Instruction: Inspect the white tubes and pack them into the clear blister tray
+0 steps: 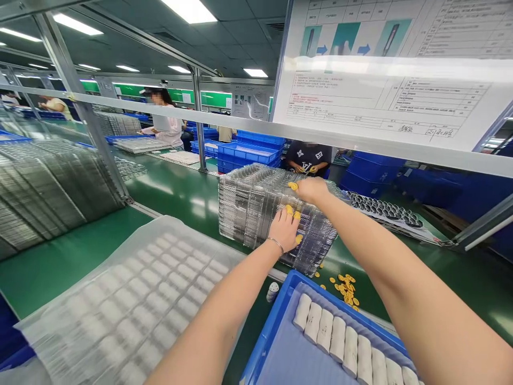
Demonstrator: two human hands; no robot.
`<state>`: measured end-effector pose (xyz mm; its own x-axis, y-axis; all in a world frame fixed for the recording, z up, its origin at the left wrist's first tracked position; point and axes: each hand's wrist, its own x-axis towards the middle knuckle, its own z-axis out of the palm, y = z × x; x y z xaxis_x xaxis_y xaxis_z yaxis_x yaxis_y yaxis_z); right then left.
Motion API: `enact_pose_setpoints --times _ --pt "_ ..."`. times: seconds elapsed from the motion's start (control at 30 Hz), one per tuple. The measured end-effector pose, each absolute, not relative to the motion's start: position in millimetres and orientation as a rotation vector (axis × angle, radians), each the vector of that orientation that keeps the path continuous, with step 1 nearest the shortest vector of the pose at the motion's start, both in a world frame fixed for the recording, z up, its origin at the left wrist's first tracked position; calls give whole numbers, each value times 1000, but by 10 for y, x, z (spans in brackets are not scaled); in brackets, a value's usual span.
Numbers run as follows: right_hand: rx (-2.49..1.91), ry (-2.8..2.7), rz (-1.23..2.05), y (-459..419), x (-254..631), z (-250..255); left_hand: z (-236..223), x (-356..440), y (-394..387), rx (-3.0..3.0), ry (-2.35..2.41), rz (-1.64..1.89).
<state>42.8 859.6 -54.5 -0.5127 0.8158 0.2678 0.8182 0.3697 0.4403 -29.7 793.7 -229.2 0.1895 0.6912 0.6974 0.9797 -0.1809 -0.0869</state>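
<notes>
The left hand (284,231) presses open against the near side of a stack of clear plastic trays (250,208), its yellow-capped fingers (289,210) spread; an even, flat-handed press suits such slippery trays. The right hand (312,190) rests on the stack's top, its fingers (308,184) curled over, any pinch hidden; both arms reach forward; below the fingers, loose yellow finger cots (343,289) lie on the green table (180,198), beside a blue tray (276,299) of white rolls (336,337)

Left hand (284,229): flat on side of stack of clear plastic trays (250,208), bracelet (276,245) on wrist
Right hand (315,189): on stack's top edge
Fingertips: yellow finger cots (289,210)
Green conveyor belt (172,198): loose yellow cots (344,286) beside stack
Nearest: blue tray (273,315) holding white rolls (339,342)
Across line: co-worker (308,158)
</notes>
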Motion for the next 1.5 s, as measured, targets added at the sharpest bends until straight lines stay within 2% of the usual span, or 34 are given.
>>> enact_pose_setpoints --times 0.6,0.93,1.1,1.23,1.5 --pt "-1572 -2325 -872 8834 264 -171 -2246 -394 8008 -1941 -1432 -677" --pt "-1471 -2437 -937 8518 387 -640 -2296 -960 8006 -1900 -1539 -809" --pt "-1207 -2533 -890 8358 -156 -857 -2364 -1137 8007 -1848 -1622 -851" --pt "-1265 -2534 -819 8398 -662 -1035 -2377 -1077 8050 -1770 -1742 -904" --pt "-1410 -2596 -711 8549 -807 -846 -2319 -1110 8081 -1833 -1724 -802"
